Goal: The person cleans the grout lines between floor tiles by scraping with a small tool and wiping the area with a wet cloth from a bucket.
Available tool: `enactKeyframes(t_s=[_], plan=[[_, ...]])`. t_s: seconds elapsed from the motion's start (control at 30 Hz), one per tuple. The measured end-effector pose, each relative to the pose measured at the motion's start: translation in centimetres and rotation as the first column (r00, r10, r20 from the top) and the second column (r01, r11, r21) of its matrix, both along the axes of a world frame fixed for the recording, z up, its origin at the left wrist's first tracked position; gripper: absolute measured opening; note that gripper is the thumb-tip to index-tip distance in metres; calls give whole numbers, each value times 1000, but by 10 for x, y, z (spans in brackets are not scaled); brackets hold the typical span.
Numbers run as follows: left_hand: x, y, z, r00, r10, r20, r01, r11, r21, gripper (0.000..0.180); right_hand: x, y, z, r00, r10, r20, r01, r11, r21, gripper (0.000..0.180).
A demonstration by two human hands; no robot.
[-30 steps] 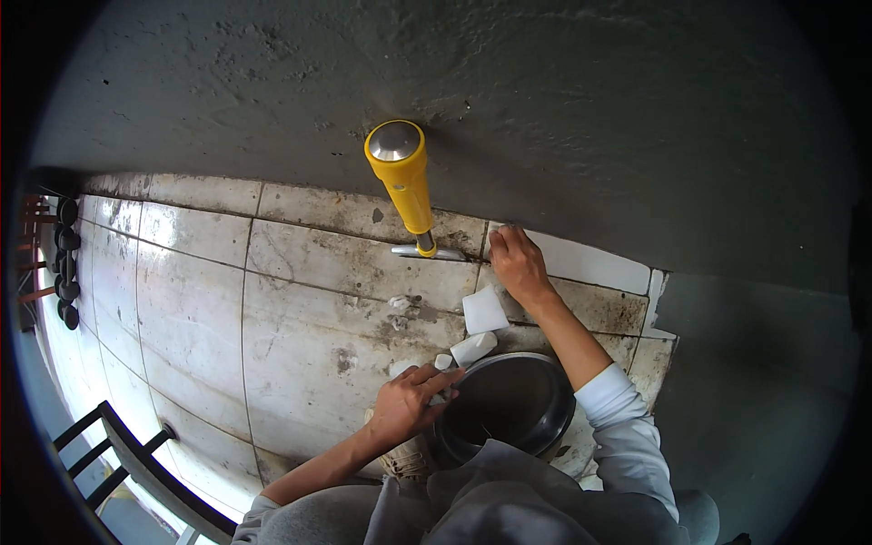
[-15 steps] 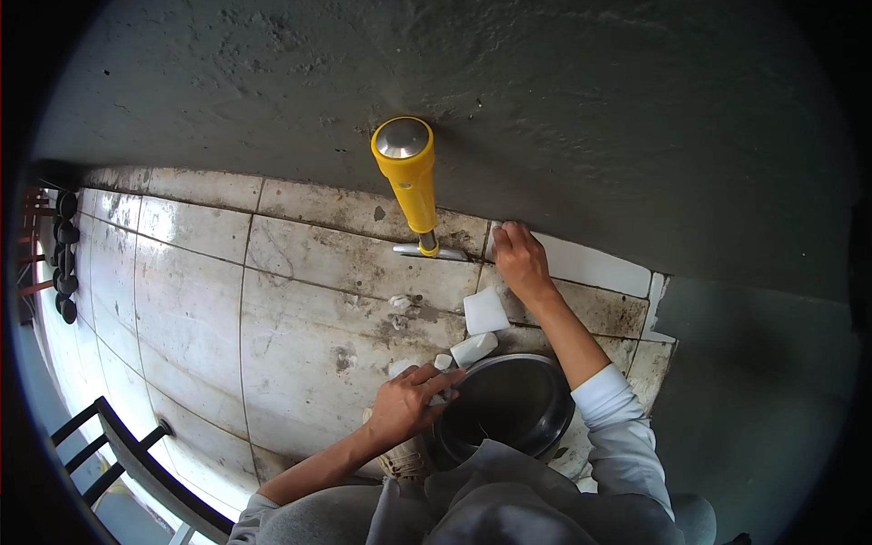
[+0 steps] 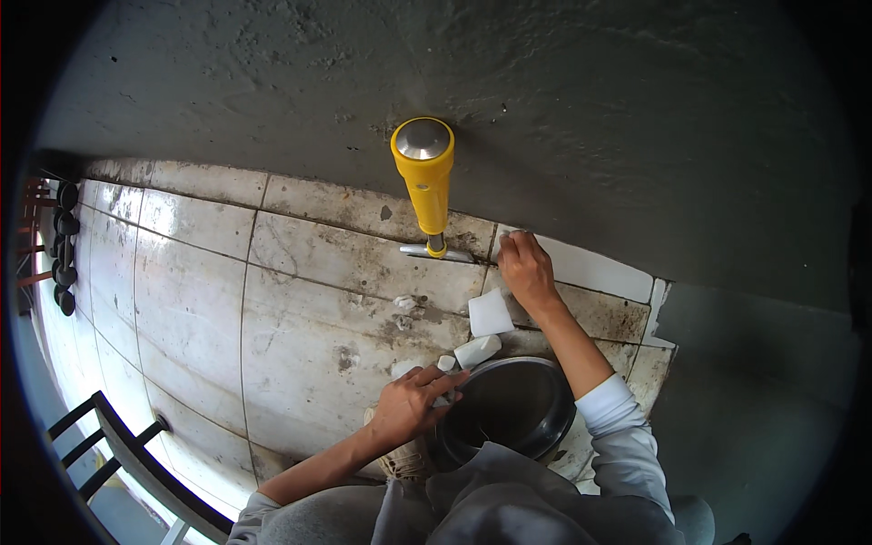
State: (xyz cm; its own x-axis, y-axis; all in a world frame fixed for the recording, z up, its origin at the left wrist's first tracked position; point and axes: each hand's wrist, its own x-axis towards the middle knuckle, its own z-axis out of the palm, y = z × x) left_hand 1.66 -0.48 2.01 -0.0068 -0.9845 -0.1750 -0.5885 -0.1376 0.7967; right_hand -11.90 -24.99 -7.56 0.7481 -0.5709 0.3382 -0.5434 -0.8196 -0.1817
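My right hand (image 3: 527, 271) is closed, its fingertips pinched at the left end of a clean white strip (image 3: 590, 269) along the foot of the dark wall. Whatever those fingers hold is hidden. Near the rim of a dark round basin (image 3: 547, 365), my left hand (image 3: 406, 407) curls around something pale that I cannot make out, its index finger reaching toward the rim. Between the hands lie a white square piece (image 3: 490, 313), a white block (image 3: 478, 350) and a small white bit (image 3: 446, 362). A yellow-handled scraper (image 3: 427, 195) stands upright on its flat metal blade by the wall.
Dirty white floor tiles (image 3: 309, 300) run along the grey wall (image 3: 581, 136). Crumbs of pale debris (image 3: 404, 302) lie on them. A dark chair (image 3: 145, 463) is at the lower left, and dumbbell-like black weights (image 3: 65, 236) sit on the far left. My shoe (image 3: 404, 461) is beside the basin.
The view has shifted slightly, so the scraper appears a little further right. My right hand's fingertips have moved slightly at the strip's end; my left hand stays beside the basin.
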Motion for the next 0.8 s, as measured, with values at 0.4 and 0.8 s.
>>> enactKeyframes(t_s=[0.4,0.8], plan=[[1,0,0,1000,-1,-16,1,1000,-4,37,-6,0,4,999,33,2,-32,999,-32,18],[0,0,-1,1000,-6,-6,6,1000,-28,41,-8,-6,0,1000,-1,-18,0,999,-38,17]])
